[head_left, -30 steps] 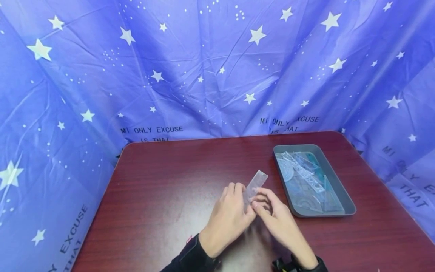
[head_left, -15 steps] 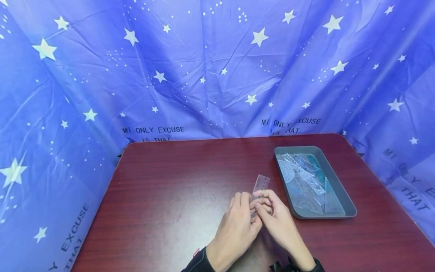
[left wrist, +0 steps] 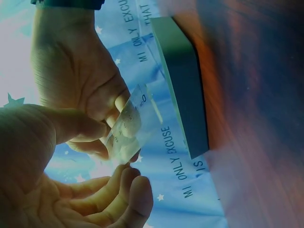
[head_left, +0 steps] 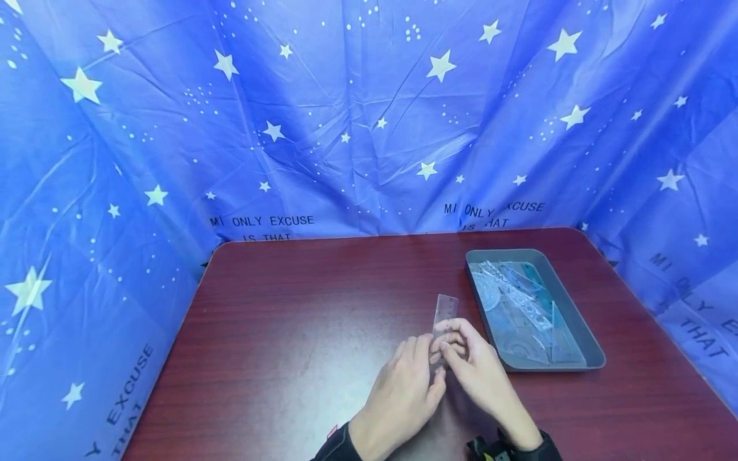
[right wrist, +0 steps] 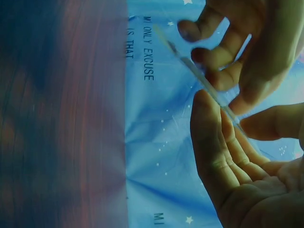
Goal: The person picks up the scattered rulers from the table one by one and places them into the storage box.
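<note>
A clear plastic ruler stands tilted above the table in front of me, its far end poking out past my fingers. My right hand pinches it between thumb and fingers. Seen from the left wrist, the right fingers show through the clear ruler, which has small dark marks. My left hand is right beside the ruler's near part, thumb tip close to its edge, the other fingers loosely bent and spread away from it. In the right wrist view the ruler appears edge-on. Its near end is hidden by the hands.
A grey tray sits on the right of the dark red table. Inside are clear drawing tools: a protractor, a slim ruler-like strip, a set square and a teal piece. A starry blue curtain surrounds the table.
The ruler has turned more upright in the head view and shifted slightly right. Both hands came together; now the left fingers have loosened and drawn slightly down from the ruler. The tray stays put.
</note>
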The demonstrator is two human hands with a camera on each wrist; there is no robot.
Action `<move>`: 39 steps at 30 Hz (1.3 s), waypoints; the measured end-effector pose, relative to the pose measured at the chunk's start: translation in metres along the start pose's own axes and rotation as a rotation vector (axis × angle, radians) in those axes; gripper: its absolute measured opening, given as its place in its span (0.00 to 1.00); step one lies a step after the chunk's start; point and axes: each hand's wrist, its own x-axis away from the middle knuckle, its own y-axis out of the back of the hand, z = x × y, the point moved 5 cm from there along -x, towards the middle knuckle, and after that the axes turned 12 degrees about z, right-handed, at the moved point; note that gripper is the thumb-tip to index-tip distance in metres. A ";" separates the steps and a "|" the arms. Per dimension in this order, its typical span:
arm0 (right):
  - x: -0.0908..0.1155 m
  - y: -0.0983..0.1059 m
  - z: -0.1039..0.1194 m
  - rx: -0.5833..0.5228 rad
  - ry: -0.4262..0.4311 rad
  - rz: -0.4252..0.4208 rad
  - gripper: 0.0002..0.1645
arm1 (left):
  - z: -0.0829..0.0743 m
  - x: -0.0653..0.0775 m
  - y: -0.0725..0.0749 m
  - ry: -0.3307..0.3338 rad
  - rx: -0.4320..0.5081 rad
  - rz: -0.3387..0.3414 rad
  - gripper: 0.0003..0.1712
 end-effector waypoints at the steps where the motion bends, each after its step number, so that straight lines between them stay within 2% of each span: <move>1: -0.001 0.002 -0.001 0.001 -0.001 0.011 0.16 | 0.000 0.001 0.000 -0.007 -0.011 0.004 0.29; 6: -0.009 0.017 0.001 0.013 0.048 0.058 0.16 | 0.001 0.005 -0.001 -0.007 -0.016 0.075 0.28; 11: -0.019 0.045 0.011 0.132 0.087 0.040 0.16 | 0.006 0.011 -0.002 0.024 -0.055 0.171 0.26; 17: -0.034 0.087 0.015 0.315 0.047 0.006 0.18 | 0.017 0.021 -0.006 0.069 -0.124 0.289 0.29; 22: -0.050 0.122 -0.001 0.440 -0.016 0.032 0.20 | 0.027 0.028 -0.006 0.097 -0.129 0.357 0.29; 27: -0.069 0.148 -0.023 0.472 -0.092 0.143 0.20 | 0.035 0.033 -0.003 0.132 -0.112 0.373 0.26; 32: -0.088 0.164 -0.042 0.454 -0.191 0.257 0.19 | 0.039 0.032 0.000 0.131 -0.083 0.347 0.24; 39: -0.107 0.173 -0.068 0.459 -0.292 0.317 0.16 | 0.044 0.030 0.005 0.150 -0.035 0.339 0.25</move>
